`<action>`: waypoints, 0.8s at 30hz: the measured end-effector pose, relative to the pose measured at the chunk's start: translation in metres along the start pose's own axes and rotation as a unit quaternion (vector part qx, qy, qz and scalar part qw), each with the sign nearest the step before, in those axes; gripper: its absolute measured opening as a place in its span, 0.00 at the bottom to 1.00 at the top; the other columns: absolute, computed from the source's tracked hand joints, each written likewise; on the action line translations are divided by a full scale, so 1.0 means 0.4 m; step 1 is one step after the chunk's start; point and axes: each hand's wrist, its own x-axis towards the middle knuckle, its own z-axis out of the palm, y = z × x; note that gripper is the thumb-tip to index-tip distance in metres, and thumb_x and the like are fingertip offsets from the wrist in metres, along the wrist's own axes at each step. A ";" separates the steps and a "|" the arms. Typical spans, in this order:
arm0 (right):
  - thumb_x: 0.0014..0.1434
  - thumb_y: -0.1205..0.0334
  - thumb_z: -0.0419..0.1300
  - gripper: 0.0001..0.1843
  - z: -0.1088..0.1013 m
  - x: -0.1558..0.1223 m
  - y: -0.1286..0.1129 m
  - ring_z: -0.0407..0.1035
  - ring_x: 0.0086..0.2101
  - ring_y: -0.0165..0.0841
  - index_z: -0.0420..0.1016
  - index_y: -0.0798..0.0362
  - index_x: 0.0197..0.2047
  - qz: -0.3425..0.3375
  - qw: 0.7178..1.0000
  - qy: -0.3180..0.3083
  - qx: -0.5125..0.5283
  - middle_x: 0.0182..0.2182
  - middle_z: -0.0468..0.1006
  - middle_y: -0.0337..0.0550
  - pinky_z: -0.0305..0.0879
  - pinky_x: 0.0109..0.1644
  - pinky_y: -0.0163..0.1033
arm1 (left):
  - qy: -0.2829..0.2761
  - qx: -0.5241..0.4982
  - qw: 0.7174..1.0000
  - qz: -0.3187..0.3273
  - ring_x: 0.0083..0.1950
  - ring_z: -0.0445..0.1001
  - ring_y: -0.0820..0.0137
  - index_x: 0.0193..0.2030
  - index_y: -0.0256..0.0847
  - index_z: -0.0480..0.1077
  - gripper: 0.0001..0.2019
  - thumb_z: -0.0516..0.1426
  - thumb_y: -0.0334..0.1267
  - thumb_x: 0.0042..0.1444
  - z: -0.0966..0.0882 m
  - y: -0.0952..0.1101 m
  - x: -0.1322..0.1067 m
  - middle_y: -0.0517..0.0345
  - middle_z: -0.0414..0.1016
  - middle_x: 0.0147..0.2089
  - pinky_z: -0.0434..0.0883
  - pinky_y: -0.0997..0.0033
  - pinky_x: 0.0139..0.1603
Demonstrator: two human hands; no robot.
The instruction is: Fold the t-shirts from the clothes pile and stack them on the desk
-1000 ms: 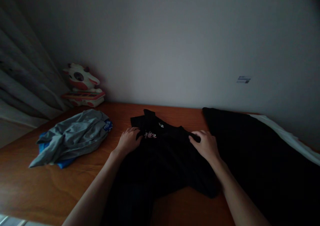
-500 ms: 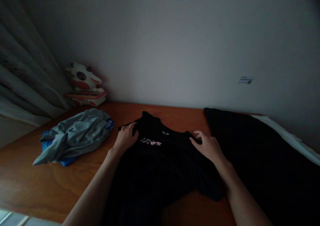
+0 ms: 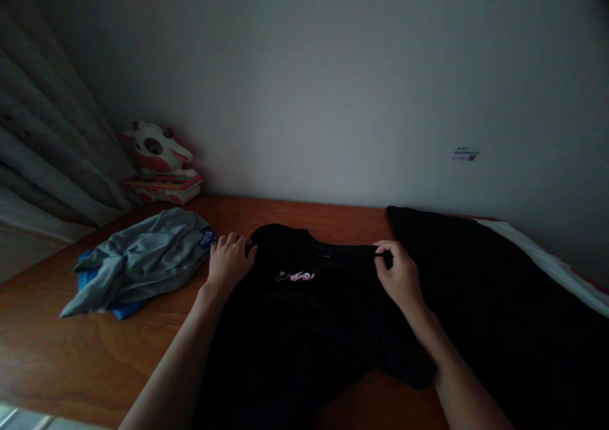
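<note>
A black T-shirt with a small pink and white print lies spread on the wooden table in front of me. My left hand grips its left shoulder, fingers curled over the cloth edge. At the right shoulder, my right hand pinches the fabric between thumb and fingers. The collar sits between the two hands, toward the wall.
A crumpled grey garment over something blue lies at the left. A white and red cow toy stands in the back left corner by a curtain. A large black cloth with a white one behind covers the table's right side.
Both hands have pulled the shirt's shoulders apart and flattened the top edge. The left hand moved left, the right hand closed into a pinch and shifted right.
</note>
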 end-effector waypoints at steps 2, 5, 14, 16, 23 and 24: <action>0.59 0.60 0.53 0.03 0.009 -0.007 0.005 0.77 0.45 0.42 0.65 0.46 0.39 0.030 0.999 -0.013 0.019 0.42 0.81 0.50 0.70 0.53 0.47 | 0.015 -0.047 0.997 0.055 0.65 0.70 0.50 0.61 0.39 0.71 0.22 0.51 0.39 0.62 0.035 -0.008 0.010 0.41 0.70 0.67 0.67 0.51 0.62; 0.59 0.53 0.57 0.14 0.021 -0.019 0.018 0.77 0.47 0.44 0.69 0.48 0.46 0.067 0.995 -0.067 0.031 0.45 0.81 0.52 0.70 0.54 0.49 | -0.026 -0.105 0.993 0.050 0.64 0.72 0.55 0.67 0.35 0.64 0.28 0.52 0.33 0.58 0.079 -0.019 0.031 0.41 0.72 0.65 0.64 0.53 0.66; 0.54 0.56 0.62 0.09 -0.028 0.030 0.012 0.79 0.47 0.43 0.78 0.49 0.38 0.112 0.938 -0.284 0.163 0.41 0.85 0.45 0.71 0.56 0.49 | -0.085 -0.188 0.978 -0.035 0.50 0.81 0.57 0.47 0.41 0.76 0.15 0.55 0.41 0.56 0.076 -0.030 0.057 0.48 0.83 0.46 0.74 0.65 0.50; 0.54 0.54 0.63 0.12 -0.049 0.048 0.003 0.78 0.49 0.43 0.77 0.49 0.41 0.115 0.955 -0.202 0.182 0.43 0.84 0.47 0.70 0.57 0.49 | 0.000 -0.211 0.976 -0.055 0.52 0.78 0.58 0.49 0.38 0.72 0.16 0.52 0.41 0.58 0.062 -0.034 0.059 0.45 0.79 0.50 0.74 0.63 0.53; 0.57 0.44 0.62 0.22 -0.187 0.066 0.017 0.77 0.48 0.47 0.82 0.48 0.48 0.104 0.976 -0.151 0.120 0.46 0.83 0.49 0.71 0.56 0.51 | 0.135 -0.288 0.948 0.013 0.44 0.73 0.61 0.41 0.43 0.67 0.15 0.53 0.50 0.53 -0.050 -0.127 0.028 0.53 0.71 0.41 0.75 0.63 0.48; 0.56 0.41 0.62 0.22 -0.209 0.063 0.027 0.77 0.46 0.47 0.84 0.48 0.42 0.090 0.978 -0.167 0.087 0.43 0.83 0.49 0.71 0.55 0.51 | 0.087 -0.272 0.955 0.073 0.44 0.73 0.60 0.39 0.43 0.69 0.15 0.55 0.51 0.51 -0.072 -0.142 0.013 0.52 0.72 0.41 0.75 0.61 0.49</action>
